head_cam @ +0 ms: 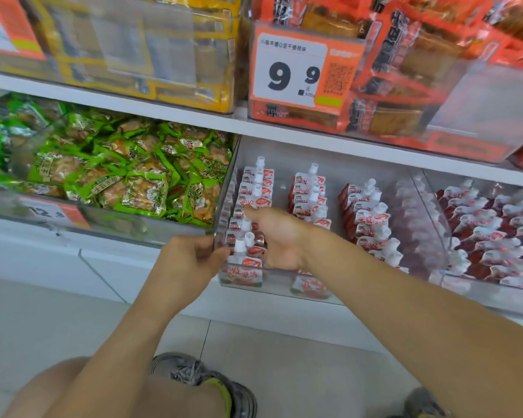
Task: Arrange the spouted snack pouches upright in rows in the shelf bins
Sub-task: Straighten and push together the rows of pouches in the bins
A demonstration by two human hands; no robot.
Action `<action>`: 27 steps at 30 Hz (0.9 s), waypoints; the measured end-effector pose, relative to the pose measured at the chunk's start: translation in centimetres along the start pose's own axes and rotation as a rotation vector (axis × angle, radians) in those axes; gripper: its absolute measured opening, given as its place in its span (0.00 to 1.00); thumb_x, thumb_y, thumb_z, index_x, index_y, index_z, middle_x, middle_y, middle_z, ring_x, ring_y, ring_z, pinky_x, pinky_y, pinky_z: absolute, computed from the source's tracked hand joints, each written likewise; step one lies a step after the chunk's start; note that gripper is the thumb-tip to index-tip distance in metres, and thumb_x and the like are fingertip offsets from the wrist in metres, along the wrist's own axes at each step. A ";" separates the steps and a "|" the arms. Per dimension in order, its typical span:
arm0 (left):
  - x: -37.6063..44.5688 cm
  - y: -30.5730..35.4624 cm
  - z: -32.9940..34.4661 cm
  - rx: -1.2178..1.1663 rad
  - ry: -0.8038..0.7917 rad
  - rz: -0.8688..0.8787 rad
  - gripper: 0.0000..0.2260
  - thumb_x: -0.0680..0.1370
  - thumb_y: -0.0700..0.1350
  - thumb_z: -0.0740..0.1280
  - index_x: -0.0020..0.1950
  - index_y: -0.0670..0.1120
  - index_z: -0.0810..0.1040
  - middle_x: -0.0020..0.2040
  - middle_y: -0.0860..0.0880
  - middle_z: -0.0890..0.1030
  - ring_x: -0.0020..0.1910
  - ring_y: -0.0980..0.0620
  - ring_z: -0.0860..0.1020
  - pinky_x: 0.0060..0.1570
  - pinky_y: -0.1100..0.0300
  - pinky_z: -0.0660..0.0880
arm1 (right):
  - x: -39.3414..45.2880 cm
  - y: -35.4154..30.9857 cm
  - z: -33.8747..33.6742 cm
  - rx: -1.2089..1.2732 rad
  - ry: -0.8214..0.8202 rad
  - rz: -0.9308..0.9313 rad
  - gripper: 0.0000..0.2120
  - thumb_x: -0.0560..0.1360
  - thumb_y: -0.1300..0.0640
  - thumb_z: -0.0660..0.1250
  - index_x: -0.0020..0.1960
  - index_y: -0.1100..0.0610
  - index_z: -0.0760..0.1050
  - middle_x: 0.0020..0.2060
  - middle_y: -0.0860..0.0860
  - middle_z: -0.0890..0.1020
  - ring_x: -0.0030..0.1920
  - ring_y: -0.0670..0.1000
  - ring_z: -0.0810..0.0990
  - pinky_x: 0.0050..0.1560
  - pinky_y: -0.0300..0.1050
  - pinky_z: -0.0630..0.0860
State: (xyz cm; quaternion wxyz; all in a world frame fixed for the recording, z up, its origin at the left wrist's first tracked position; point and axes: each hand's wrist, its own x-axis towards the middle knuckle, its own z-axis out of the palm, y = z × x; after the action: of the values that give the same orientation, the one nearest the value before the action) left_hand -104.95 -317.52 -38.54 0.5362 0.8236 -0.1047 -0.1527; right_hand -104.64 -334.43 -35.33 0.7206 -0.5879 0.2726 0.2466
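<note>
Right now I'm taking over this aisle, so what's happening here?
A person crouches at a clear shelf bin of spouted pouches. The left hand grips the bin's front left corner; the right hand reaches into the left row. Three rows stand upright, with gaps between them.

the spouted pouches (255, 188) are small, white and red, each with a white screw cap on top. they stand upright in three front-to-back rows inside a clear plastic bin (272, 285) on the lower shelf: a left row, a middle row (310, 191) and a right row (370, 218) that leans a little. more of the same pouches (492, 224) lie packed in the next clear bin to the right.
</note>
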 end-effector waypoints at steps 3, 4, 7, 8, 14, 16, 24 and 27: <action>-0.2 0.3 0.3 -0.025 0.018 -0.002 0.12 0.78 0.42 0.69 0.40 0.59 0.82 0.40 0.58 0.86 0.40 0.63 0.82 0.52 0.51 0.80 | -0.4 0.1 -0.7 0.040 0.014 -0.002 0.14 0.84 0.50 0.55 0.49 0.54 0.77 0.41 0.51 0.84 0.40 0.50 0.82 0.45 0.45 0.80; -0.2 0.3 0.4 -0.019 0.022 -0.006 0.12 0.78 0.42 0.69 0.40 0.60 0.82 0.40 0.58 0.86 0.39 0.64 0.82 0.52 0.51 0.80 | -0.4 0.3 -0.6 0.053 0.025 0.005 0.13 0.84 0.51 0.55 0.51 0.54 0.77 0.44 0.52 0.84 0.42 0.50 0.82 0.51 0.48 0.80; 0.2 0.6 0.5 0.031 0.024 -0.027 0.10 0.77 0.43 0.69 0.40 0.57 0.83 0.38 0.56 0.86 0.40 0.57 0.83 0.51 0.48 0.80 | 0.1 0.7 -0.7 0.086 0.072 0.018 0.13 0.84 0.52 0.56 0.49 0.54 0.77 0.45 0.53 0.85 0.39 0.51 0.81 0.46 0.46 0.81; 0.3 0.6 0.4 0.052 0.032 -0.040 0.10 0.77 0.43 0.70 0.40 0.56 0.84 0.37 0.54 0.86 0.40 0.54 0.84 0.51 0.46 0.80 | 0.1 0.9 -0.7 0.086 0.091 0.012 0.13 0.84 0.51 0.56 0.50 0.54 0.77 0.47 0.54 0.85 0.38 0.51 0.81 0.42 0.46 0.81; -0.5 2.1 0.6 0.181 0.011 -0.079 0.04 0.75 0.50 0.72 0.42 0.51 0.83 0.37 0.54 0.85 0.41 0.52 0.83 0.49 0.49 0.80 | -2.9 -0.2 -1.4 -0.124 -0.044 0.018 0.18 0.84 0.51 0.54 0.71 0.53 0.68 0.59 0.51 0.77 0.54 0.51 0.78 0.53 0.45 0.73; -1.2 2.7 0.6 0.308 0.054 -0.031 0.05 0.74 0.52 0.72 0.46 0.52 0.82 0.39 0.56 0.85 0.41 0.54 0.82 0.42 0.55 0.78 | -5.5 -0.3 -2.8 -0.512 0.065 -0.161 0.22 0.83 0.51 0.58 0.75 0.56 0.64 0.63 0.49 0.75 0.63 0.50 0.74 0.60 0.42 0.68; -0.6 6.8 6.9 0.433 0.090 0.564 0.09 0.74 0.45 0.73 0.53 0.48 0.81 0.44 0.51 0.83 0.41 0.54 0.80 0.46 0.56 0.78 | -10.6 4.6 -13.5 -0.979 0.531 -0.541 0.11 0.74 0.56 0.73 0.55 0.54 0.81 0.50 0.47 0.85 0.48 0.41 0.82 0.57 0.43 0.79; 2.2 6.3 9.6 0.592 -0.258 0.358 0.13 0.73 0.51 0.73 0.55 0.48 0.82 0.45 0.50 0.85 0.45 0.52 0.82 0.49 0.52 0.79 | -9.1 6.8 -13.5 -1.036 0.478 -0.515 0.13 0.74 0.53 0.72 0.58 0.53 0.79 0.53 0.48 0.84 0.51 0.42 0.81 0.57 0.43 0.78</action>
State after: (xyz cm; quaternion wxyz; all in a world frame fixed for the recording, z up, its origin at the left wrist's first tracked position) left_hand -106.44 -329.02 -36.73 0.2751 0.8857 -0.3535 -0.1219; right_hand -117.33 -346.75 -36.13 0.2975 -0.9466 0.1210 0.0267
